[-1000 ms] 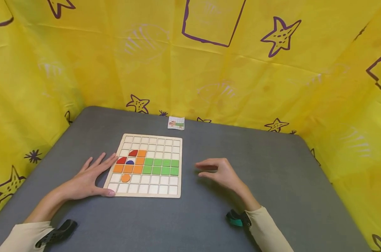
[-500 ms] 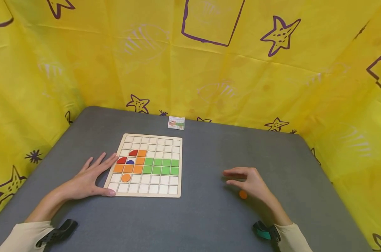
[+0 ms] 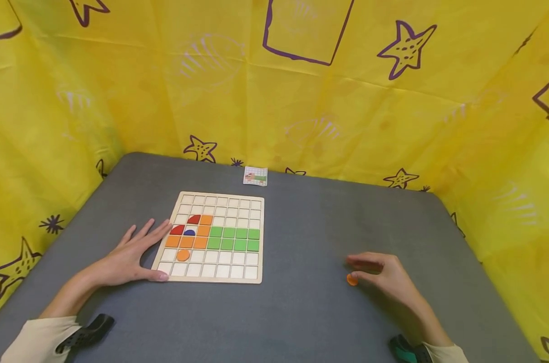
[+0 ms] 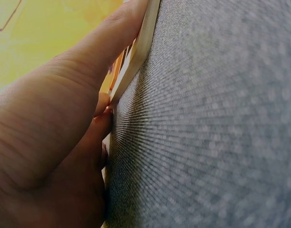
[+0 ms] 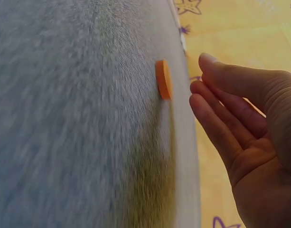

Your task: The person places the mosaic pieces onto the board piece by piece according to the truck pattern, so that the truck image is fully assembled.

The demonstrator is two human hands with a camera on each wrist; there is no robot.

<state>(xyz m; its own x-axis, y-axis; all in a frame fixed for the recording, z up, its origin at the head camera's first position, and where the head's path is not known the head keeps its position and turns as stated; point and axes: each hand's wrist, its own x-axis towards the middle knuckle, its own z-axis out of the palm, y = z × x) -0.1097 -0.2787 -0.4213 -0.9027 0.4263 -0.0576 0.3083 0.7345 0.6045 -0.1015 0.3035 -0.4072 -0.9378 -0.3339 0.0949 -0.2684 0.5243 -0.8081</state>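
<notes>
A wooden grid board [image 3: 238,273] lies left of centre on the table, with orange, green, red and blue pieces in its cells. My left hand [image 3: 124,259] spreads along the board's left side, fingertips at the edge and thumb on the near corner. In the left wrist view that thumb lies along the board's pale rim [image 4: 140,52]. An orange disc [image 3: 352,280] lies flat on the table at the right. Just beside it hovers my right hand [image 3: 392,280], thumb and fingers slightly bent. The right wrist view shows a gap between the fingertips and the orange disc [image 5: 163,80].
A small picture card [image 3: 255,176] lies on the grey table [image 3: 301,322] behind the board. Another orange disc [image 3: 183,255] sits in a cell near the board's lower left. Yellow patterned cloth [image 3: 274,101] hangs around the back and sides.
My right hand has moved right and toward me, from beside the board to the orange disc, which has come into view. The left hand stays at the board.
</notes>
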